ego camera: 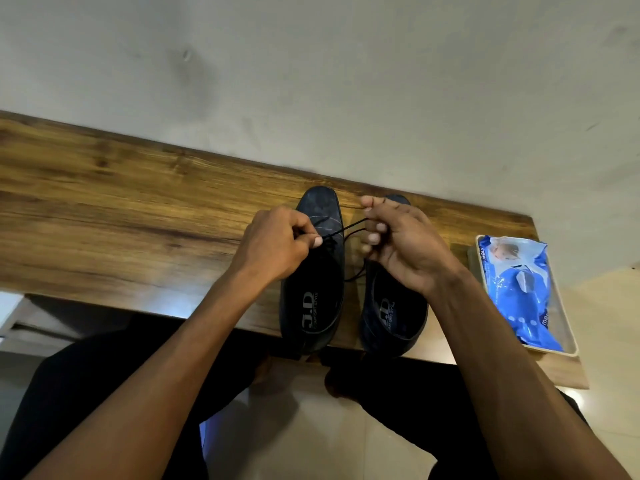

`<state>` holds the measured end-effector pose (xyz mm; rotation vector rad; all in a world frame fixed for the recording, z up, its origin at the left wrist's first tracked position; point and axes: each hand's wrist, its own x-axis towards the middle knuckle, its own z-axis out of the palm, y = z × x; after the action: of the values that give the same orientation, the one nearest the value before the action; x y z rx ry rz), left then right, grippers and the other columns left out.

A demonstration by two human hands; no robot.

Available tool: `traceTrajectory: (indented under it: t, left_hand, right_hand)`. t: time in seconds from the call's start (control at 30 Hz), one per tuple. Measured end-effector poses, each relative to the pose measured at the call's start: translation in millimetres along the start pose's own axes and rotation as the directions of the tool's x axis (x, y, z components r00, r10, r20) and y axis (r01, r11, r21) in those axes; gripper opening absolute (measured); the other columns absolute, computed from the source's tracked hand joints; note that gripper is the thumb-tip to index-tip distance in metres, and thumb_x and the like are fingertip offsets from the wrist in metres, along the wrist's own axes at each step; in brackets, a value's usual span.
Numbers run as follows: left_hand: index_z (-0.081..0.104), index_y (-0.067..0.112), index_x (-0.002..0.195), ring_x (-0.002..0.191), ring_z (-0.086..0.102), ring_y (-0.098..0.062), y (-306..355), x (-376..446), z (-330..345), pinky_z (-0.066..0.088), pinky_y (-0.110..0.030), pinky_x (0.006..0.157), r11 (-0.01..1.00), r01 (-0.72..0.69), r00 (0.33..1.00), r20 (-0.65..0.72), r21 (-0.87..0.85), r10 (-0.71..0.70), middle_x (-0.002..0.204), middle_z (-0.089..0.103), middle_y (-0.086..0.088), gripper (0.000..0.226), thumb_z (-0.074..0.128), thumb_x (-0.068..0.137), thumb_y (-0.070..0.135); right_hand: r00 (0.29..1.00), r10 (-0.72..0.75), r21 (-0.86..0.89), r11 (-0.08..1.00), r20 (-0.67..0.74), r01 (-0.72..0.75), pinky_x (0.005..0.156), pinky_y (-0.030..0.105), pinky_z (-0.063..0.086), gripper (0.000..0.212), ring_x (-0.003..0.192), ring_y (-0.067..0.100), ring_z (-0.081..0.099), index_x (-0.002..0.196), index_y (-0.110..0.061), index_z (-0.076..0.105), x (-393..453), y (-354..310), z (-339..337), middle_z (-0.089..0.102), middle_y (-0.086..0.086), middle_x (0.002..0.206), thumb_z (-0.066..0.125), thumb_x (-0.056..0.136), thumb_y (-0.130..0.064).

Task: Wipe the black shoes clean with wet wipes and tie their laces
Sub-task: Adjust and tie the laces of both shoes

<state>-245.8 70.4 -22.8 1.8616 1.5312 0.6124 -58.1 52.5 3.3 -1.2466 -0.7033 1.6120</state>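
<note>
Lacing under way on the first shoe, second one waiting.

Mid-frame on the desk (pixel 138 188), the left hand (pixel 277 244) pinches the lace (pixel 349 227) over the left shoe (pixel 317 271), while the right hand (pixel 401 244) has its grip curled on the lace's other end, pulling it taut. No finished bow that I can see; the right shoe (pixel 393 320) looks untied. The wipes pack (pixel 519 285) lies in a tray (pixel 571 344) at right; whether wiping is done, I can't tell.

Dim indoor light, soft blur, wide-angle distortion

Two shoes (pixel 313 271), one wipes pack (pixel 519 289), one tray (pixel 568 337)
</note>
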Motion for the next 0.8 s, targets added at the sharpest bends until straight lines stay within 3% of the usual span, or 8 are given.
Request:
traceTrajectory:
  t: [0.07,0.13,0.2,0.37,0.47,0.67,0.73,0.8]
  left_hand:
    - [0.078,0.022,0.087,0.072,0.058,0.003,-0.4,1.0,-1.6,0.040,-0.015,0.062,1.000,0.000,1.000,0.003,-0.007,0.000,0.084,0.068,0.011,0.003,0.076,0.087,0.025]
    - [0.080,0.023,0.086,0.070,0.056,0.005,-1.5,2.6,-4.7,0.038,-0.013,0.062,1.000,0.005,1.000,-0.006,0.000,-0.005,0.082,0.068,0.012,0.002,0.078,0.086,0.025]
    - [0.080,0.023,0.086,0.072,0.058,0.002,-4.1,4.2,-8.1,0.043,-0.019,0.068,1.000,0.007,1.000,-0.014,0.018,-0.007,0.084,0.073,0.009,0.002,0.079,0.085,0.024]
    - [0.079,0.025,0.080,0.077,0.059,-0.008,-9.5,4.8,-12.9,0.051,-0.035,0.086,0.987,0.035,0.996,-0.084,0.155,-0.022,0.076,0.065,0.015,0.005,0.079,0.085,0.028]
    - [0.077,0.026,0.082,0.078,0.051,-0.008,-13.2,6.8,-20.2,0.040,-0.035,0.089,0.948,0.109,0.983,-0.173,0.300,-0.058,0.081,0.068,0.012,0.008,0.076,0.087,0.032]
    - [0.076,0.026,0.093,0.103,0.058,-0.024,-13.9,4.4,-13.6,0.037,-0.045,0.095,0.883,0.156,0.975,-0.214,0.442,-0.065,0.100,0.072,0.001,0.009,0.074,0.088,0.034]
    - [0.073,0.020,0.097,0.104,0.057,-0.028,-11.7,5.0,-10.5,0.044,-0.043,0.088,0.872,0.128,0.966,-0.257,0.472,-0.003,0.105,0.067,-0.005,0.018,0.071,0.090,0.037]
    - [0.068,0.014,0.093,0.082,0.060,-0.020,-7.2,4.7,-6.1,0.043,-0.032,0.066,0.909,0.110,0.973,-0.228,0.403,-0.016,0.090,0.066,-0.004,0.028,0.064,0.095,0.042]
  right_hand:
    - [0.998,-0.012,0.018,1.000,-0.056,0.013,0.036,0.019,0.028,0.016,0.041,0.005,0.027,0.105,-0.013,0.058,1.7,-3.0,-6.7,0.034,-0.005,0.060,0.047,0.101,-0.002]
    - [0.981,-0.144,-0.304,0.948,-0.131,0.098,0.035,0.018,0.022,0.018,0.038,0.005,0.025,0.106,-0.012,0.061,2.4,-5.3,-16.7,0.043,-0.006,0.059,0.051,0.098,0.000]
    - [0.950,-0.288,-0.659,0.738,-0.118,0.142,0.037,0.020,0.026,0.021,0.039,0.006,0.031,0.105,-0.014,0.065,0.9,-6.1,-25.1,0.051,-0.008,0.059,0.054,0.095,0.000]
    - [0.937,-0.348,-0.956,0.281,-0.016,0.087,0.045,0.018,0.040,0.020,0.052,-0.001,0.055,0.102,-0.024,0.065,1.9,-0.1,-32.2,0.064,-0.006,0.075,0.057,0.092,-0.009]
    - [0.935,-0.356,-0.996,0.087,-0.003,0.030,0.065,0.035,0.053,0.024,0.079,0.019,0.065,0.108,-0.030,0.065,6.0,7.3,-34.2,0.069,0.000,0.086,0.060,0.089,-0.015]
    - [0.885,-0.461,-0.995,-0.093,0.062,0.022,0.073,0.044,0.056,0.024,0.090,0.031,0.067,0.115,-0.025,0.062,7.9,15.1,-33.2,0.070,0.007,0.093,0.065,0.093,-0.034]
    - [0.802,-0.590,-0.989,-0.144,0.096,0.012,0.082,0.047,0.054,0.028,0.097,0.029,0.066,0.113,-0.021,0.065,5.6,10.9,-31.4,0.070,0.006,0.104,0.064,0.094,-0.041]
    - [0.721,-0.684,-0.988,-0.155,0.110,0.003,0.081,0.043,0.054,0.031,0.092,0.026,0.067,0.103,-0.020,0.070,0.5,8.8,-27.8,0.071,0.004,0.100,0.058,0.096,-0.048]
